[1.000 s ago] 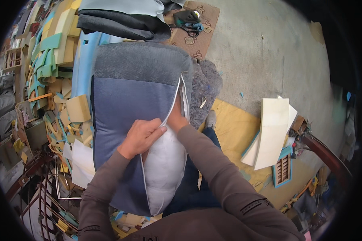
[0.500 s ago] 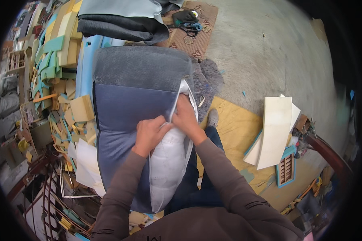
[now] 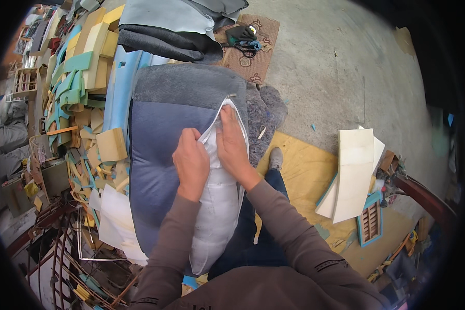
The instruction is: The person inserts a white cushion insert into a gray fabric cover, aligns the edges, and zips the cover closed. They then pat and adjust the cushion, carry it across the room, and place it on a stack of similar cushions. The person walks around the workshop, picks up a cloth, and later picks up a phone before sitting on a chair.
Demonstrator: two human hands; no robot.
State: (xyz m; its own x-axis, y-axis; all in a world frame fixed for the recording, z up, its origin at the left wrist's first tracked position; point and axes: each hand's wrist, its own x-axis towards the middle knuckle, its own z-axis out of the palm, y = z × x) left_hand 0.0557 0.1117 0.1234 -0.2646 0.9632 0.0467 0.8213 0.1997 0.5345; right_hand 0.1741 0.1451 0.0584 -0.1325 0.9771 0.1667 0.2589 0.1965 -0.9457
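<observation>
A big blue-and-grey fabric cushion cover (image 3: 155, 134) lies in front of me, its right side unzipped. White padded filling (image 3: 217, 206) bulges out of the long opening. My left hand (image 3: 192, 163) is closed in a pinch on the cover's left edge, partway down the gap. Beside it, my right hand (image 3: 232, 147) reaches up into the gap's top end, fingers stretched and lying against the white filling. Just above those fingertips sits the zipper pull (image 3: 231, 95). The fingertips of my left hand are partly hidden by the hand itself.
Foam offcuts (image 3: 111, 144) pile up along the left. Behind the cushion lie folded grey and black material (image 3: 170, 36) and a patterned mat (image 3: 261, 46) with scissors (image 3: 249, 47). White foam slabs (image 3: 352, 175) rest on a yellow sheet (image 3: 299, 175) at right, near a blue-framed slatted piece (image 3: 370, 222).
My left hand has moved up along the opening's left edge. My right hand has slid upward, its fingers now straighter near the top. The view has shifted slightly.
</observation>
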